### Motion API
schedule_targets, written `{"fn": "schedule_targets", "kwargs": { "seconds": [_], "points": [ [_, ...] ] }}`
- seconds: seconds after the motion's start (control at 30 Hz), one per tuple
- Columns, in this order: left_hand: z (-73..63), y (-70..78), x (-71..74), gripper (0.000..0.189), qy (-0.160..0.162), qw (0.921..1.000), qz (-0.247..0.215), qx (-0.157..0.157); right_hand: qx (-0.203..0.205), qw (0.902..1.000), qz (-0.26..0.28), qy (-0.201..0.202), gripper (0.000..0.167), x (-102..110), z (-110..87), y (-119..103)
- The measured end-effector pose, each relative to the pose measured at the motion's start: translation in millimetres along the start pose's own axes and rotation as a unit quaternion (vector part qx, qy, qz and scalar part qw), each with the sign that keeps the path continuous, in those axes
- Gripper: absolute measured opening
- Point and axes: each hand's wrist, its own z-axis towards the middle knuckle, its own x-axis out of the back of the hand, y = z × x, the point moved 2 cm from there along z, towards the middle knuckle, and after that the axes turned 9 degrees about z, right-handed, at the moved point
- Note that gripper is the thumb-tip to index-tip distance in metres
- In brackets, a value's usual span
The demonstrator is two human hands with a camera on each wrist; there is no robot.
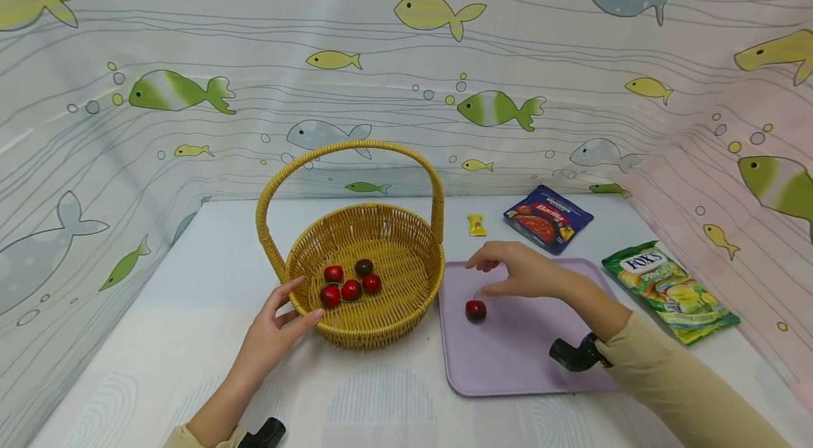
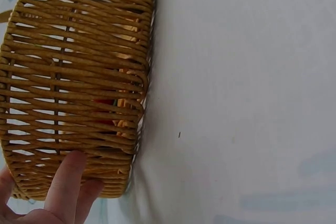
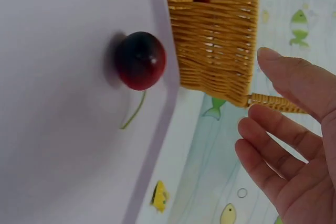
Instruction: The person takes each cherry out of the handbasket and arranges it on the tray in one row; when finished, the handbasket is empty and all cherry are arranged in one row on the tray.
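A yellow wicker basket with a tall hoop handle holds several dark red cherries at its left side. My left hand grips the basket's near left rim, with a finger against the outer weave in the left wrist view. A single cherry with a thin green stem lies on the lilac tray, close to its left edge. Over the tray, my right hand hovers just above that cherry, thumb and fingers parted, nothing between them.
A small yellow wrapped candy lies behind the tray. Farther right are a blue Barilla pouch and a green Fox's candy bag beside the tray. A fish-patterned curtain encloses the white table at the back and sides.
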Motion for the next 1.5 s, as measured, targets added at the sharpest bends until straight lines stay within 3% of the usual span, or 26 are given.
{"fn": "schedule_targets", "kwargs": {
  "seconds": [0.87,1.2,1.5],
  "points": [
    [-1.5,-1.1,-0.8,0.073,0.004,1.0000,0.002,-0.002,0.089,0.9950,0.008,-0.044,0.033,-5.2,79.4,-43.1],
    [-1.5,-0.9,-1.3,0.072,0.000,1.0000,-0.001,-0.001,0.108,0.9914,0.010,-0.074,0.033,-11.9,111.6,-50.0],
    [-0.2,0.0,-0.2,0.072,0.002,1.0000,0.001,-0.005,0.091,0.9912,-0.012,-0.095,0.032,-20.8,138.2,-53.4]
  ]
}}
